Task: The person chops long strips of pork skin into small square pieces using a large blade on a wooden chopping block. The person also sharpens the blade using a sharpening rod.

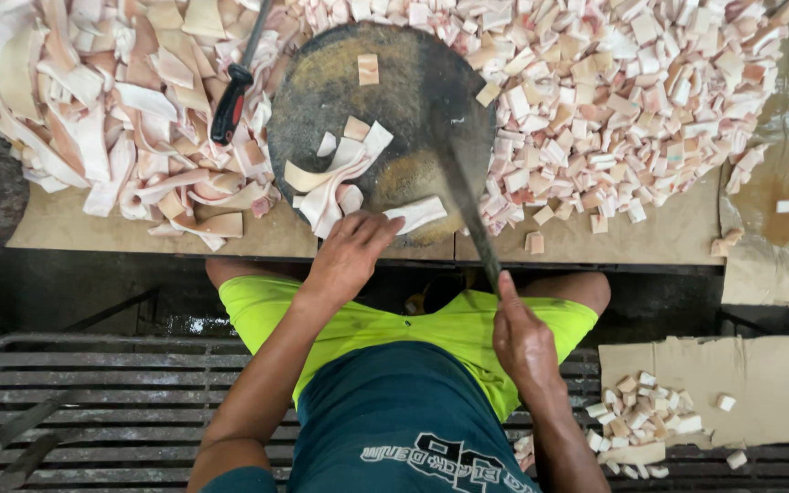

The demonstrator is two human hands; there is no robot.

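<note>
A round dark chopping block [413, 82] stands on the brown work surface in front of me. Pale pink strips of meat [335, 178] lie on its near left part. My left hand [351, 254] reaches onto the block's near edge, fingers resting by a strip [417, 214]. My right hand [520, 340] is shut on the handle of a long dark cleaver [463, 187], whose blade lies across the block's right side.
Long uncut strips [93, 119] are heaped at the left, with a black-and-red handled tool [235, 91] on them. A big pile of small cut pieces [632, 100] fills the right. More pieces [646, 420] lie on cardboard by my right knee. A metal grate [111, 402] is below.
</note>
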